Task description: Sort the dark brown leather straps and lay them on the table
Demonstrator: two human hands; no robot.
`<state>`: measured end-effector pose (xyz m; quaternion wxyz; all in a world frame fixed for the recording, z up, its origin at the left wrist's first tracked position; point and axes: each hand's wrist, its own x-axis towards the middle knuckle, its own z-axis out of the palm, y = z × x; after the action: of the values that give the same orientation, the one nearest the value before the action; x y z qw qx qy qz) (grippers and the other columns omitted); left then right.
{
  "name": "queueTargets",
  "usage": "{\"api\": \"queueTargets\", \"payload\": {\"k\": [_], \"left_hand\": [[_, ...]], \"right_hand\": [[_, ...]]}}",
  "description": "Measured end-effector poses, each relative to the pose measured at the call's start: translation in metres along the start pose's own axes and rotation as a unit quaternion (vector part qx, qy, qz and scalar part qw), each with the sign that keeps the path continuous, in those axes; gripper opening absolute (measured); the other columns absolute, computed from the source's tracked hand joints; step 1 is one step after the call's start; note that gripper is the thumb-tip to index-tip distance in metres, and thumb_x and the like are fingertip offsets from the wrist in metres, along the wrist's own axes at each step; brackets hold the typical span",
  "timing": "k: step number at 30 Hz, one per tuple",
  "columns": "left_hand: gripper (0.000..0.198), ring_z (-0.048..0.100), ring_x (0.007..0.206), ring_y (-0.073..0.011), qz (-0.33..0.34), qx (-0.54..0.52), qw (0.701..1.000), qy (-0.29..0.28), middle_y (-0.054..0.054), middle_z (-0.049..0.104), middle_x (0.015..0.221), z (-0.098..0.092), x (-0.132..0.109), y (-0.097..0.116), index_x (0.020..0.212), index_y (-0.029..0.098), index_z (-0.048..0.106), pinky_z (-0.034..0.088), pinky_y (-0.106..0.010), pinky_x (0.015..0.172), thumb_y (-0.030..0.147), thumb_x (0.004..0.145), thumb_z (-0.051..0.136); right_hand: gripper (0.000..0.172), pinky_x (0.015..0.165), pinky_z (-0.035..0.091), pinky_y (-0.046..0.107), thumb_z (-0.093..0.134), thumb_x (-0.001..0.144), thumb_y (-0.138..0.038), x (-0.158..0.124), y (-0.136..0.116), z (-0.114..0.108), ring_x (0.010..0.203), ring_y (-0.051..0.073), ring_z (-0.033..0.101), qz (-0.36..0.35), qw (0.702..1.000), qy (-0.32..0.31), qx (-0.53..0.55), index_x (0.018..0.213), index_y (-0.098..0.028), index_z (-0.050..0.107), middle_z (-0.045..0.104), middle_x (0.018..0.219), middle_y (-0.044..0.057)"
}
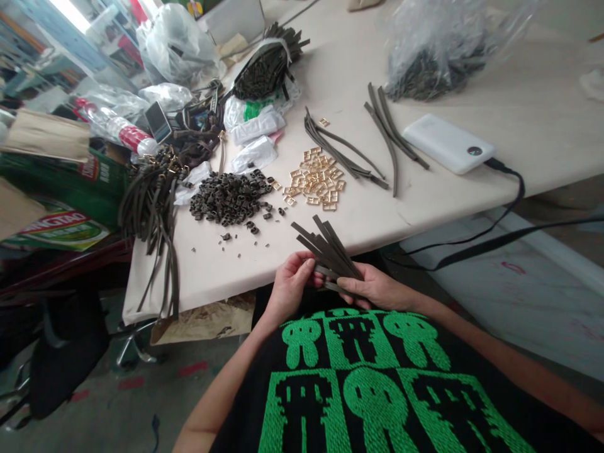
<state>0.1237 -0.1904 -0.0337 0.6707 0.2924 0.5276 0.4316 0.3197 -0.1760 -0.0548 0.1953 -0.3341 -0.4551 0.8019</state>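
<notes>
A fanned bundle of narrow dark olive straps (330, 244) is gripped in my right hand (368, 284), just in front of the table edge. My left hand (293, 280) pinches one strap near the lower end of that bundle, thumb against fingers. Beyond my hands on the table lies a pile of gold-coloured metal buckles (315, 179). To its left is a heap of small dark loops (231, 196), some scattered singly. More loose straps (346, 151) lie behind the buckles, and others (389, 129) beside the white power bank.
The white power bank (448, 143) has a black cable (514, 179) running off the table's front edge. A plastic bag of dark straps (429, 63) sits at the back right. At left are finished-looking straps with clasps (153, 207), a tied strap bundle (267, 66) and a green carton (101, 195).
</notes>
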Motion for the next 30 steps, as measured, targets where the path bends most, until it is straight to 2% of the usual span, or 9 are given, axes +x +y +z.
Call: {"api": "queueTargets", "payload": {"k": [3,9,15,19,24,27,30], "left_hand": [[0.039,0.059,0.052,-0.0072,-0.028,-0.014,0.999,-0.010,0.001,0.066,0.063,0.001,-0.001,-0.002,0.101,0.015,0.060,0.048,-0.017,0.055,0.042,0.076,0.075],[0.041,0.057,0.051,-0.0076,-0.010,0.006,1.000,-0.019,0.001,0.066,0.065,0.004,0.000,-0.004,0.097,0.016,0.057,0.047,-0.019,0.054,0.046,0.075,0.074],[0.038,0.051,0.049,-0.0068,-0.009,0.051,0.996,-0.072,0.004,0.058,0.063,0.006,0.001,-0.007,0.087,0.016,0.057,0.041,-0.020,0.050,0.049,0.077,0.071],[0.031,0.052,0.058,-0.0080,0.048,0.089,0.995,-0.020,0.003,0.059,0.067,0.006,-0.001,-0.007,0.084,0.016,0.058,0.042,-0.020,0.056,0.044,0.079,0.071],[0.032,0.057,0.062,-0.0097,0.065,0.069,0.996,0.006,0.001,0.063,0.074,0.003,-0.005,0.000,0.089,0.017,0.060,0.046,-0.022,0.061,0.042,0.076,0.074],[0.032,0.054,0.059,-0.0083,0.085,0.068,0.993,0.039,0.001,0.062,0.074,0.002,-0.004,0.005,0.085,0.016,0.062,0.046,-0.020,0.058,0.046,0.079,0.072],[0.032,0.051,0.055,-0.0074,0.065,0.024,0.997,0.042,0.002,0.061,0.071,0.003,-0.002,0.006,0.084,0.016,0.063,0.043,-0.019,0.052,0.046,0.079,0.071]], "right_hand": [[0.047,0.032,0.023,0.016,0.066,0.087,-0.052,-0.002,0.001,0.001,0.036,0.002,0.036,-0.006,1.000,0.005,0.010,0.117,-0.016,0.063,0.057,0.062,-0.006],[0.046,0.033,0.024,0.015,0.066,0.086,-0.050,-0.005,0.005,0.001,0.036,0.002,0.036,-0.009,1.000,0.018,0.021,0.118,-0.017,0.063,0.055,0.058,-0.007],[0.045,0.033,0.023,0.016,0.065,0.087,-0.050,-0.005,0.004,-0.001,0.036,0.002,0.033,-0.019,0.999,-0.026,0.031,0.114,-0.015,0.063,0.055,0.058,-0.007],[0.047,0.033,0.021,0.016,0.063,0.088,-0.051,-0.004,0.001,-0.003,0.037,0.002,0.032,0.006,0.998,-0.055,0.040,0.117,-0.013,0.061,0.052,0.056,-0.007],[0.043,0.033,0.020,0.016,0.062,0.088,-0.048,-0.002,0.000,-0.005,0.036,0.003,0.030,0.030,0.996,-0.071,0.043,0.113,-0.013,0.060,0.049,0.054,-0.008],[0.042,0.033,0.020,0.017,0.064,0.088,-0.048,-0.001,0.001,-0.006,0.038,0.003,0.030,0.048,0.994,-0.089,0.048,0.112,-0.013,0.060,0.048,0.055,-0.008],[0.044,0.034,0.019,0.017,0.065,0.087,-0.050,-0.001,0.001,-0.006,0.039,0.003,0.029,0.064,0.990,-0.113,0.054,0.113,-0.014,0.060,0.048,0.055,-0.008]]}}
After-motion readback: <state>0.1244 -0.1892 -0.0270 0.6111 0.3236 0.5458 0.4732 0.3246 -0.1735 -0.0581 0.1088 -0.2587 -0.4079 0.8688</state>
